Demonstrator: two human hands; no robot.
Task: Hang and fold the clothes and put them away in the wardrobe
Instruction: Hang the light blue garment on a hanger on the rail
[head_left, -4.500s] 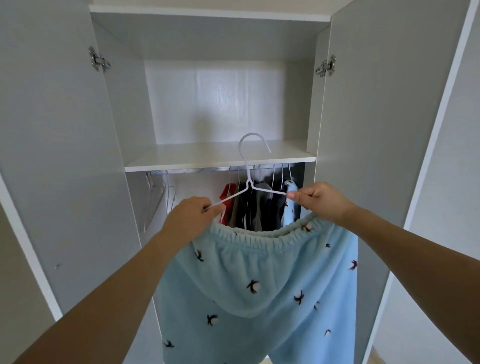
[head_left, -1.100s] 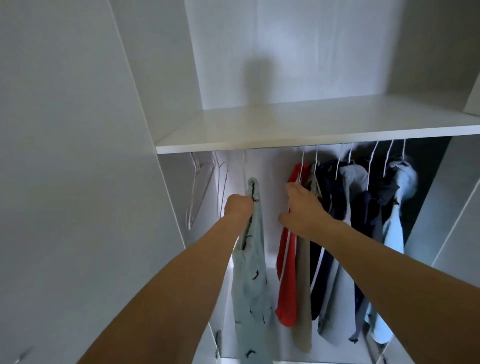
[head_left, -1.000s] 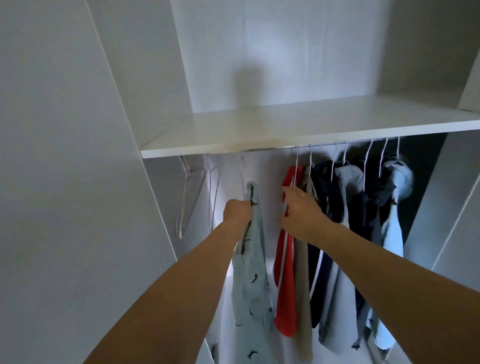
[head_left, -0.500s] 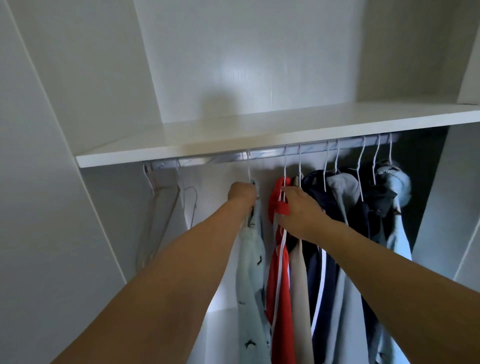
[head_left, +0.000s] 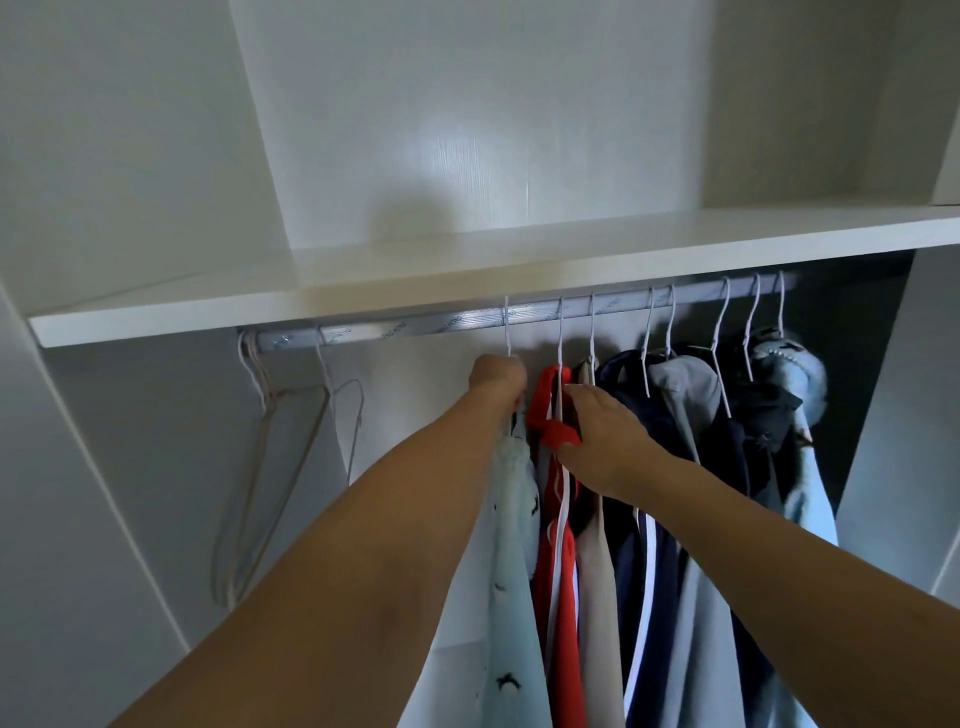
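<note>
Hanging step, nearly done: hook of the white hanger (head_left: 507, 327) sits over the rail (head_left: 467, 323), left of centre. Your left hand (head_left: 497, 375) grips it just below the hook; pale blue trousers (head_left: 511, 561) hang directly under that grip. Right hand (head_left: 597, 441), fingers spread, presses the red garment (head_left: 550, 415) rightward. Next: let go gently, check the hook seats.

Metal rail (head_left: 467, 322) under white shelf (head_left: 519, 270) carries hung garments (head_left: 675, 415) from centre toward 3 o'clock, bare hangers (head_left: 270, 415) at 9 o'clock.
</note>
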